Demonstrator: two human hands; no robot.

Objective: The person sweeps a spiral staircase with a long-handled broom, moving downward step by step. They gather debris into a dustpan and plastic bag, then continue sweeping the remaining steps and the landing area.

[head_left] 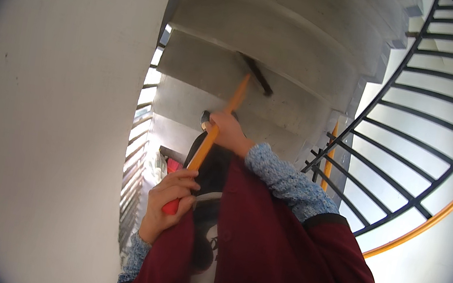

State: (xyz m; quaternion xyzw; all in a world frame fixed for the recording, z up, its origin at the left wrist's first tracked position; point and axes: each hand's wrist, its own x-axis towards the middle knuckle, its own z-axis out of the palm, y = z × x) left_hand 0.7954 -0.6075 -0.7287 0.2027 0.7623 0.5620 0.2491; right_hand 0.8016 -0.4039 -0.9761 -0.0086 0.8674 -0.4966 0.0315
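Observation:
A long orange handle (pixel 206 149) with a red end cap runs away from me, down to a narrow dark head (pixel 256 74) lying across a grey step. It looks like a mop or broom; the head is too blurred to tell which. Low on the handle, by the red end, my left hand (pixel 169 199) is closed around it. Farther along the same handle, my right hand (pixel 227 131) is wrapped over it. Both forearms have blue knitted cuffs under dark red sleeves. My dark trousers and part of a shoe show beneath the hands.
Grey concrete steps (pixel 292 27) curve across the view. A smooth white wall (pixel 59 115) stands close on my left, with railing bars (pixel 141 128) beyond its edge. To the right curves a black metal railing (pixel 431 118) with an orange handrail (pixel 432 224).

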